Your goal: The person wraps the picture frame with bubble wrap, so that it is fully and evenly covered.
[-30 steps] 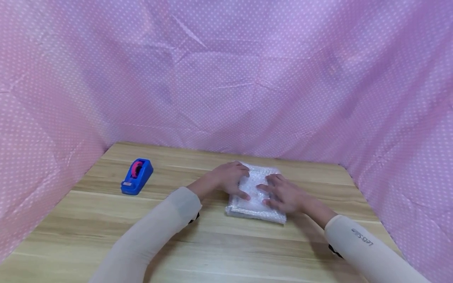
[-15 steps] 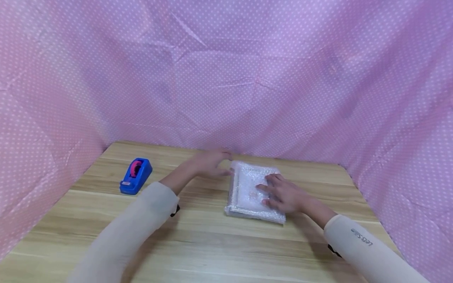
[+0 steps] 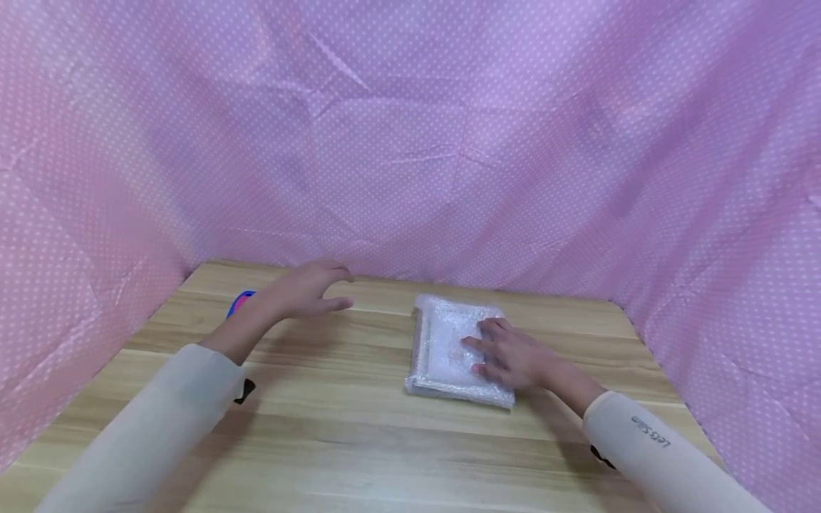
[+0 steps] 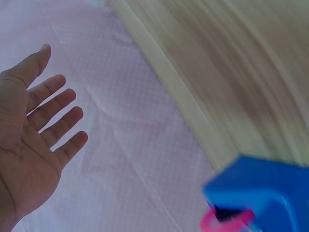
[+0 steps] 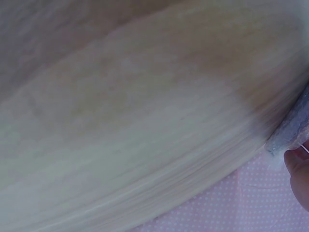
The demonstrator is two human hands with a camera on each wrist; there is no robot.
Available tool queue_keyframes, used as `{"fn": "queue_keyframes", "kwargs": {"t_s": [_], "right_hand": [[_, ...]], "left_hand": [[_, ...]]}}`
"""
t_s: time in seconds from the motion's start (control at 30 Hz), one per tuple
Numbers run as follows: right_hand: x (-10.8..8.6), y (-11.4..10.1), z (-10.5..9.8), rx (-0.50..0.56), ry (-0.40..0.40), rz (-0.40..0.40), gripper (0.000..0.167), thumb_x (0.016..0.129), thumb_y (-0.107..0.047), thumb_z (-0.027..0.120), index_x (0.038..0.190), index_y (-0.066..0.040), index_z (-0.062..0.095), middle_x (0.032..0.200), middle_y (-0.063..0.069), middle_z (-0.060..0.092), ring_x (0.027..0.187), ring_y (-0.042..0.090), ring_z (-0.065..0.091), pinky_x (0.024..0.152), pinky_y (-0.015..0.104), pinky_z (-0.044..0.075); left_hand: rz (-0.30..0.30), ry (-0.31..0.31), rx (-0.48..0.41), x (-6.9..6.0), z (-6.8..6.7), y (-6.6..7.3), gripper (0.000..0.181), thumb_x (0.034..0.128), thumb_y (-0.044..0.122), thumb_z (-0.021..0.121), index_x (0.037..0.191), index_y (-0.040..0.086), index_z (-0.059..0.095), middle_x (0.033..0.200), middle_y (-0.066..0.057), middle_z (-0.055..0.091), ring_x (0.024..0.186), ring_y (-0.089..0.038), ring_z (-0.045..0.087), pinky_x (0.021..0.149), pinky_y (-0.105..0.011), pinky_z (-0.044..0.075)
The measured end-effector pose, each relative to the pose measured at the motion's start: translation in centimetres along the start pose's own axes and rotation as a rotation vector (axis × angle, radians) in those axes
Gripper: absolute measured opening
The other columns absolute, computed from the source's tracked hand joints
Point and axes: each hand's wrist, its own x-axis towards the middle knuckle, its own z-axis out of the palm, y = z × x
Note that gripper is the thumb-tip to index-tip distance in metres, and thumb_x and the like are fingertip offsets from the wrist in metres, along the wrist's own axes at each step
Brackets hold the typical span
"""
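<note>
A flat rectangular packet in bubble wrap (image 3: 442, 349) lies on the table right of centre. My right hand (image 3: 513, 354) rests on its right half with the fingers spread; in the right wrist view only the thumb (image 5: 299, 169) shows against the packet's edge (image 5: 289, 125). My left hand (image 3: 308, 288) is in the air over the table's left part, fingers apart and holding nothing. Its forearm hides most of the blue tape dispenser (image 3: 234, 306) in the head view. Down at the right of the left wrist view, the dispenser (image 4: 256, 183) shows blurred with its pink tape core (image 4: 227, 223).
The wood-grain table (image 3: 359, 442) ends at the back against a pink polka-dot cloth (image 3: 398, 178), which also hangs at both sides. Pale sleeves cover both forearms, with a dark strap piece (image 3: 245, 391) under the left one.
My left hand has lifted off the bubble-wrapped packet and moved left, and its forearm now covers most of the tape dispenser. The right hand has stayed on the packet.
</note>
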Motion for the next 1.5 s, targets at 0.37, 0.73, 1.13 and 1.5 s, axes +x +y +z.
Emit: {"fn": "queue_keyframes", "kwargs": {"t_s": [0.37, 0.73, 1.13, 1.5], "right_hand": [[0.0, 0.2, 0.3, -0.020, 0.004, -0.007, 0.054, 0.103, -0.046, 0.054, 0.150, -0.019, 0.053, 0.144, 0.027, 0.049, 0.134, 0.041, 0.045, 0.108, 0.057, 0.044], [0.1, 0.1, 0.4, -0.019, 0.002, -0.001, 0.055, 0.104, -0.047, 0.053, 0.152, -0.021, 0.052, 0.147, 0.027, 0.047, 0.136, 0.042, 0.043, 0.108, 0.059, 0.043], [0.1, 0.0, 0.2, -0.010, -0.036, 0.043, 0.056, 0.104, -0.051, 0.050, 0.153, -0.023, 0.050, 0.152, 0.028, 0.043, 0.141, 0.045, 0.038, 0.112, 0.062, 0.038], [0.0, -0.3, 0.1, 0.005, -0.046, 0.050, 0.056, 0.105, -0.051, 0.048, 0.153, -0.022, 0.050, 0.152, 0.029, 0.042, 0.142, 0.046, 0.037, 0.112, 0.063, 0.037]], "left_hand": [[-0.025, 0.065, 0.054, -6.0, -0.5, -3.3, 0.046, 0.0974, 0.034, 0.071, 0.128, -0.001, 0.066, 0.131, -0.020, 0.064, 0.127, -0.043, 0.055, 0.108, -0.060, 0.042], [-0.095, 0.092, 0.066, -11.2, -0.4, -5.4, 0.054, 0.0974, 0.042, 0.070, 0.129, -0.002, 0.065, 0.128, -0.021, 0.066, 0.122, -0.044, 0.059, 0.101, -0.062, 0.047], [-0.158, 0.109, 0.002, -15.0, -0.2, -6.9, 0.056, 0.0954, 0.029, 0.075, 0.134, -0.008, 0.059, 0.124, -0.027, 0.066, 0.108, -0.046, 0.066, 0.087, -0.062, 0.055], [-0.239, 0.125, -0.227, -15.9, 0.7, -8.0, 0.051, 0.0979, 0.025, 0.072, 0.135, -0.008, 0.058, 0.099, -0.004, 0.068, 0.081, -0.011, 0.063, 0.063, -0.025, 0.055]]}}
